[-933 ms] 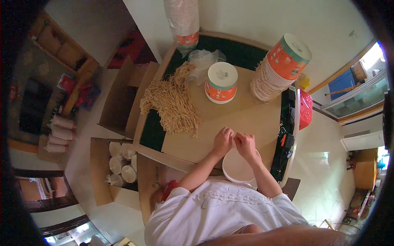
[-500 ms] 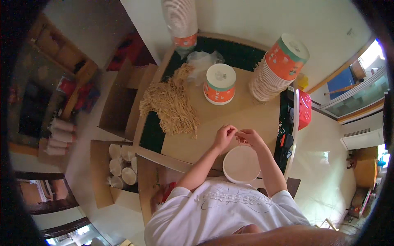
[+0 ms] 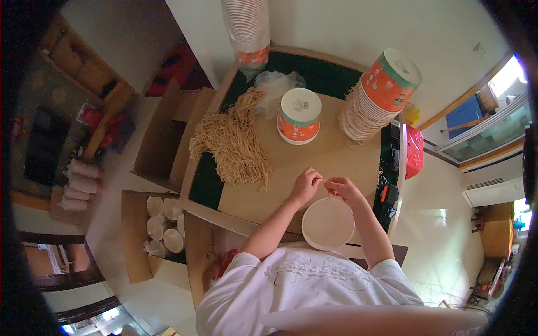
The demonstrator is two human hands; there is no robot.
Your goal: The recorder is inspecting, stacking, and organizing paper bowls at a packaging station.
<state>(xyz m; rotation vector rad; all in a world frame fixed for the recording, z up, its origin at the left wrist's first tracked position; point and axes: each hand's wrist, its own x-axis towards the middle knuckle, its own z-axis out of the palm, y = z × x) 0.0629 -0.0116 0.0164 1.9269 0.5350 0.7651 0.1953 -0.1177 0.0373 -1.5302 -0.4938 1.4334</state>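
A white round paper bucket (image 3: 328, 225) rests against my shirt at the near edge of the table, its pale round face toward me. Just beyond its rim, my right hand (image 3: 344, 190) is closed in a pinch, and a thin tan cord shows faintly at its fingertips. Close beside it, my left hand (image 3: 306, 186) is also pinched; what lies between those fingers is too small to make out. A heap of tan cords (image 3: 232, 145) lies on the left of the table. Straight ahead stands an upside-down orange and green paper bucket (image 3: 300, 131).
Nested buckets (image 3: 381, 92) with cords along their rims lean at the back right. Another tall wrapped stack (image 3: 246, 33) stands at the back left, near a clear plastic bag (image 3: 277, 89). An open carton (image 3: 134, 241) of wrapped stacks sits left, below the cardboard-covered table (image 3: 246, 210).
My fingertips have drawn slightly apart, leaving a small gap between the hands. Both hands stay pinched beyond the bucket's rim. The view has shifted a little.
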